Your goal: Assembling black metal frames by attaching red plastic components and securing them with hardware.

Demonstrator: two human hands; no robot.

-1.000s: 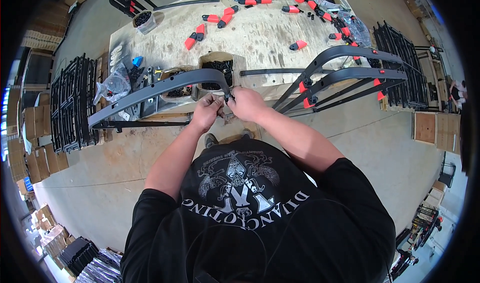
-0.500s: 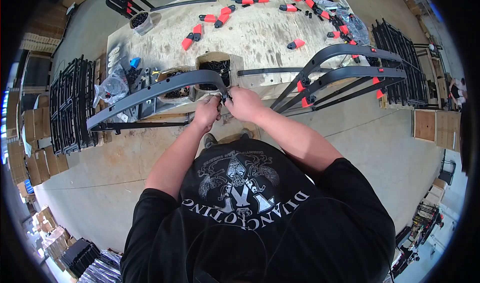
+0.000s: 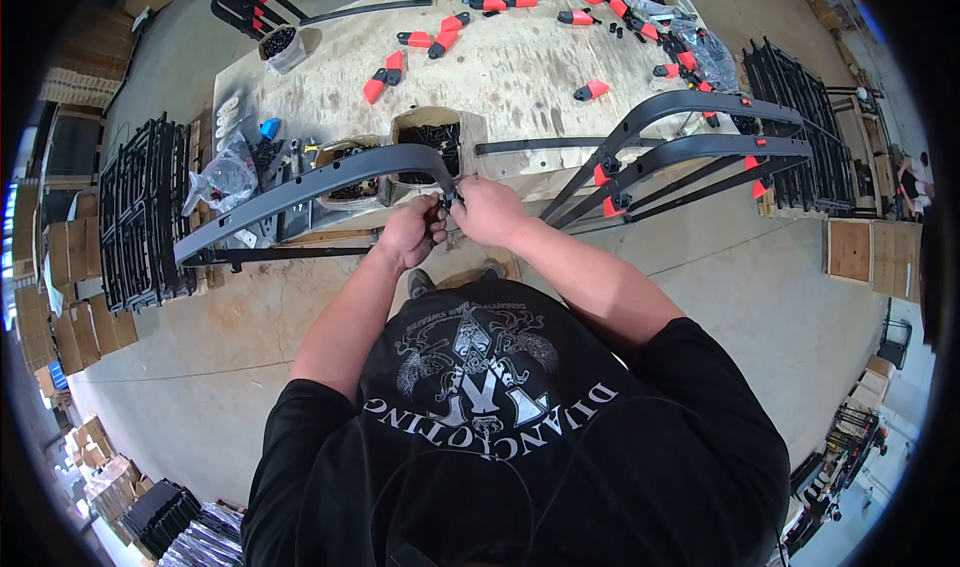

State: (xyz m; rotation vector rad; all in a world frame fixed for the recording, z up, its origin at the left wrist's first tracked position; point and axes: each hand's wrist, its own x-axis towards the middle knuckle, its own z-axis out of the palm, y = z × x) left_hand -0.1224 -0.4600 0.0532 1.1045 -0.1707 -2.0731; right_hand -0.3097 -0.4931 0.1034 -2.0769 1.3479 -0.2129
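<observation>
left hand (image 3: 408, 232) and right hand (image 3: 487, 210) pinched together on end of curved grey bar (image 3: 300, 187) at workbench (image 3: 500, 67) edge; open boxes (image 3: 428, 142) behind holding, apparently, small black parts.

Plywood worktable (image 3: 520, 67), top scuffed and stained. On it: scattered red-and-black clamps (image 3: 384, 75), two open cardboard boxes of small black parts (image 3: 432, 139) at near edge, clear tub of black bits (image 3: 283, 47) far left, plastic bags (image 3: 228, 177) at left end, long black curved frame pieces (image 3: 690, 127) across right side. Concrete floor (image 3: 200, 347) below.
</observation>
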